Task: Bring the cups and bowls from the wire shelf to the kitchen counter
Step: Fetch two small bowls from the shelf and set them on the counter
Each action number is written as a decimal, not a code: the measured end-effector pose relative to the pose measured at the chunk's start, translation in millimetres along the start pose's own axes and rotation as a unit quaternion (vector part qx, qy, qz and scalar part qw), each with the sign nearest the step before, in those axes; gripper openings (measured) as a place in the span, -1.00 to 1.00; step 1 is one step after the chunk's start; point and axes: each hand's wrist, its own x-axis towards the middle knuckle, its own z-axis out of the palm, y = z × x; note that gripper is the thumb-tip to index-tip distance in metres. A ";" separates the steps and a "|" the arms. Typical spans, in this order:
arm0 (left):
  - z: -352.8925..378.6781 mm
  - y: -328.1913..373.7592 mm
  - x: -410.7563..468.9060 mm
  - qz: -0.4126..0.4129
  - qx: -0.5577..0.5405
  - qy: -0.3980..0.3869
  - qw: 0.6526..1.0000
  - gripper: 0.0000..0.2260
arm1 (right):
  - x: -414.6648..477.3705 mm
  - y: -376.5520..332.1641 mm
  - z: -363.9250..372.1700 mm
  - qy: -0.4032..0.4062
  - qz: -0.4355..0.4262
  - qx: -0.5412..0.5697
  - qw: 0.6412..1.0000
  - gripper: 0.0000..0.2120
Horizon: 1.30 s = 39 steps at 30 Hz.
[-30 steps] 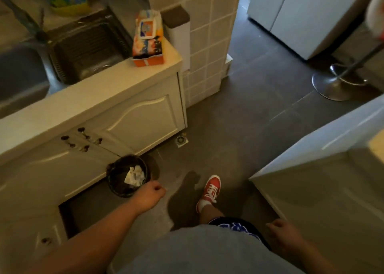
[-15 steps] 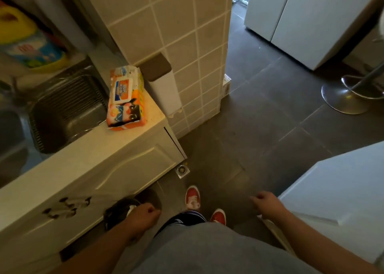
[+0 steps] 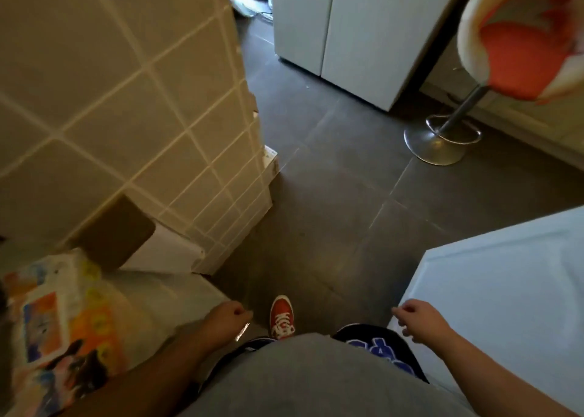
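Note:
No cups, bowls or wire shelf are in view. The white kitchen counter [image 3: 177, 293] shows only its right end at lower left, carrying an orange and white packet [image 3: 60, 318]. My left hand [image 3: 226, 317] hangs by the counter's corner, fingers curled into a loose fist with nothing in it. My right hand [image 3: 417, 320] hangs beside a white cabinet [image 3: 505, 290] at lower right, fingers curled and empty. One red shoe [image 3: 282, 317] stands on the dark tiled floor [image 3: 331, 211] between my hands.
A beige tiled pillar [image 3: 142, 100] rises at left, with a brown-lidded white box [image 3: 151, 246] at its foot. An orange bar stool [image 3: 521, 40] on a chrome base [image 3: 439, 141] stands at right. White cupboard doors [image 3: 341, 27] lie ahead.
The view has swung right and forward, away from the sink and bin. The counter has slid to the lower left, and the stool seat has come into sight. Both hands stay empty.

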 end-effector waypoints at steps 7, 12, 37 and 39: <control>-41.7 160.5 87.6 0.058 0.023 -0.070 0.996 -0.88 | 39.8 31.2 -64.6 0.019 0.098 0.079 0.992 -0.77; -49.9 257.5 137.5 0.077 0.031 -0.076 0.994 -0.91 | 104.5 26.6 -125.3 0.023 0.128 0.106 0.986 -0.75; -220.7 417.5 322.8 -0.063 0.043 -0.026 0.997 -0.82 | 383.5 -324.9 -355.4 -0.019 -0.052 -0.052 0.997 -0.76; -243.4 443.3 344.0 -0.048 0.036 -0.022 0.998 -0.79 | 391.4 -339.2 -377.9 -0.011 -0.043 -0.060 0.997 -0.76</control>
